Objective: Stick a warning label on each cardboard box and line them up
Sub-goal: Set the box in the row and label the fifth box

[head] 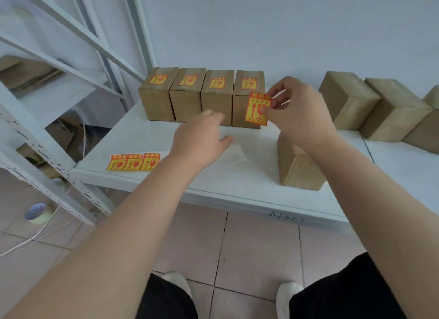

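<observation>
Warning label (257,108) pinched at its right edge by the right hand (299,110), in the air before the row of labelled boxes (187,96); bare box (299,170) stands on the shelf (237,178) just below; left hand (202,138) hovers slack, holding nothing; we judge sticking is under way; next, we reckon, the label needs pressing flat on that box's top.

The right hand (299,114) pinches a red-and-yellow rectangular warning label (257,109) above a plain brown cardboard box (300,169). Left of that box, the left hand (202,138) hovers with relaxed fingers. Farther left lies a strip of three matching labels (133,162). Behind the box stand four labelled brown boxes (202,97), side by side.
</observation>
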